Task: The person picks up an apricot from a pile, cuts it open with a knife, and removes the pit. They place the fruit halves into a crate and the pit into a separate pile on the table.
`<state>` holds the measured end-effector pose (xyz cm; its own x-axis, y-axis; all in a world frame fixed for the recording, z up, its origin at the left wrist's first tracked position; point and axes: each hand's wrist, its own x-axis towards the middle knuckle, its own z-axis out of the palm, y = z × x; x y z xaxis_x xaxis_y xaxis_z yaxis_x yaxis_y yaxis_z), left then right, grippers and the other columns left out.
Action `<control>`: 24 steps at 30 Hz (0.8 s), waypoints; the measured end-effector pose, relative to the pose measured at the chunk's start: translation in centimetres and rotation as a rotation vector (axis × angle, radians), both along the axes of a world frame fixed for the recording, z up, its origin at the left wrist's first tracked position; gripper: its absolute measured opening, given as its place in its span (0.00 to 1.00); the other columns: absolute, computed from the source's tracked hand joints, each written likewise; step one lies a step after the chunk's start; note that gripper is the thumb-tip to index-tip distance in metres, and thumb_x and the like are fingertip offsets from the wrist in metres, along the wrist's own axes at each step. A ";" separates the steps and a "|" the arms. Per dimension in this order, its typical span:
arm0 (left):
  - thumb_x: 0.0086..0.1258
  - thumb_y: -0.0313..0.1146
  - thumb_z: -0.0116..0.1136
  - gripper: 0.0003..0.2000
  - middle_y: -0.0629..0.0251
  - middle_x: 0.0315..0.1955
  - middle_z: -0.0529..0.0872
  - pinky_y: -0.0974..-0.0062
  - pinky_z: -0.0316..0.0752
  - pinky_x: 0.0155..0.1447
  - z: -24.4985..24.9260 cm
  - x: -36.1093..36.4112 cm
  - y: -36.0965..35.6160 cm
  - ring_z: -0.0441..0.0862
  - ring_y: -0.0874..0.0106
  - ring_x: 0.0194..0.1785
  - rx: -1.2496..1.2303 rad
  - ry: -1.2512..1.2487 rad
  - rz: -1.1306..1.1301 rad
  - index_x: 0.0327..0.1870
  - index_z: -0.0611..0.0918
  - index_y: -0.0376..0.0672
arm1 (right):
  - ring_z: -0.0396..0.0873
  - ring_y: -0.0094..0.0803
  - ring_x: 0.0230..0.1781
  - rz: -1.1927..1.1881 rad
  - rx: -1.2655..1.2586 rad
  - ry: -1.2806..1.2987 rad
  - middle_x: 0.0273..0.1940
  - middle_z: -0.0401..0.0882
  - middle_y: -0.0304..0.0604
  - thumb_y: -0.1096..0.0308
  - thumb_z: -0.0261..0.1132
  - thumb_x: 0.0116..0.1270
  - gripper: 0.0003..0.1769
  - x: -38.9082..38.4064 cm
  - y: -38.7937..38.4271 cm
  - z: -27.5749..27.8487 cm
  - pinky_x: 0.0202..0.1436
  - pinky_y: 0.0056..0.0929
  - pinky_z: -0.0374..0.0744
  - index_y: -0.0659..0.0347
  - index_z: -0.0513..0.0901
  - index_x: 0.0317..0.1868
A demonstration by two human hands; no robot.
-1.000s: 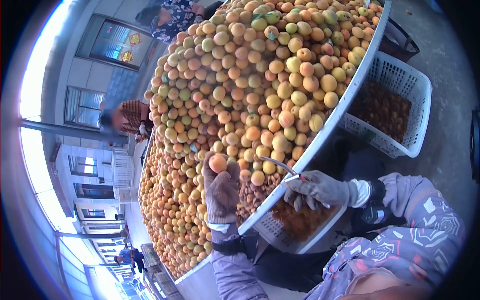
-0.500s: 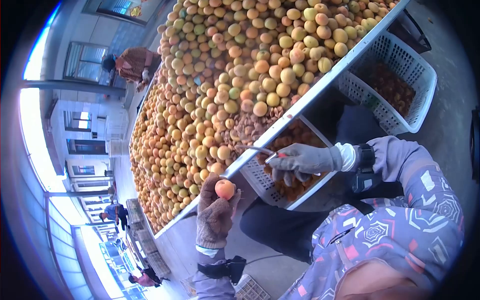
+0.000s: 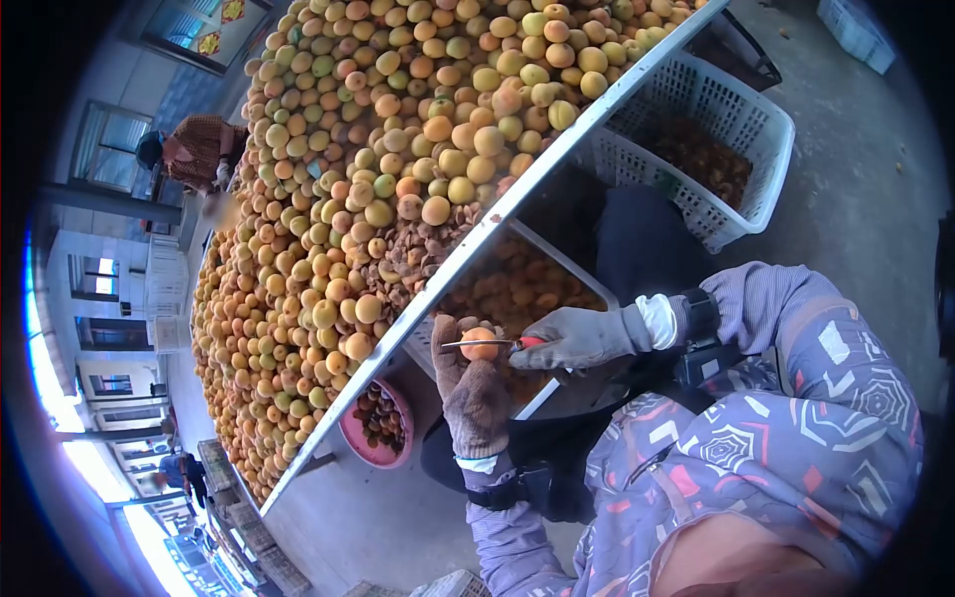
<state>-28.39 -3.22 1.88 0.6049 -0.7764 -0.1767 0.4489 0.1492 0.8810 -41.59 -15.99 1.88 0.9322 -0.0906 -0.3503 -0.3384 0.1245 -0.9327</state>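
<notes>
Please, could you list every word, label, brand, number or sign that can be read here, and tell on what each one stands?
No text can be read.
Two red-and-yellow signs on the window at upper left: too small and blurred to read.
Dark box near the right hand: a pale patch, no letters legible.
Knife: no lettering visible.

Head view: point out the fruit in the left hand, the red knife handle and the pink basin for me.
Fruit (image 3: 479, 352): head view, lower part of its skin.
Knife handle (image 3: 531, 342): head view, the red part.
Pink basin (image 3: 379, 459): head view, lower wall.
</notes>
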 end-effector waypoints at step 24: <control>0.63 0.19 0.54 0.28 0.58 0.51 0.74 0.71 0.75 0.57 -4.1 2.1 1.0 0.76 0.68 0.52 -0.039 0.149 0.011 0.65 0.61 0.41 | 0.77 0.30 0.23 -0.235 -0.093 0.066 0.22 0.77 0.41 0.52 0.55 0.68 0.18 3.8 4.2 -4.4 0.26 0.28 0.73 0.60 0.79 0.37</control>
